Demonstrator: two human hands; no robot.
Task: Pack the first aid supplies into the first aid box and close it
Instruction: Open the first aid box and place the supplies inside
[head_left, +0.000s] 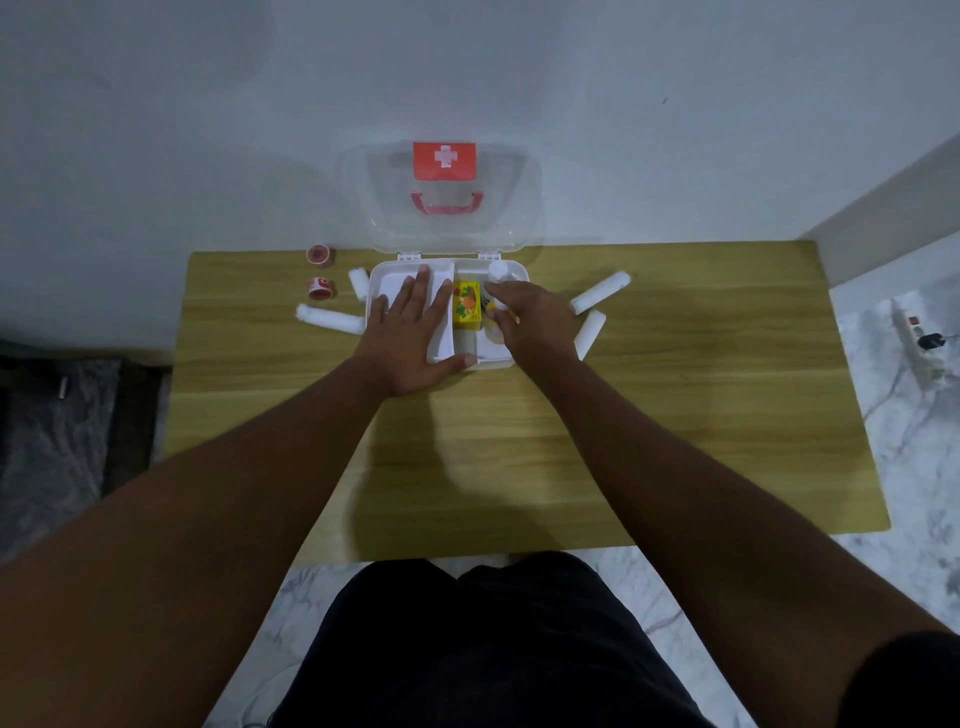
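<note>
On the wooden table (675, 415), the open first aid box (498, 361) sits at upper centre, the left hand (410, 338) spread flat over its left half, the right hand (530, 317) curled inside its right, contents indiscernible, beside a yellow carton (466, 306)

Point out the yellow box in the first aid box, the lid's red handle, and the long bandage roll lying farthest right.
yellow box (466, 305), head view, on its printed top face.
red handle (447, 202), head view, middle of the grip.
long bandage roll (601, 292), head view, mid-length of the roll.
</note>
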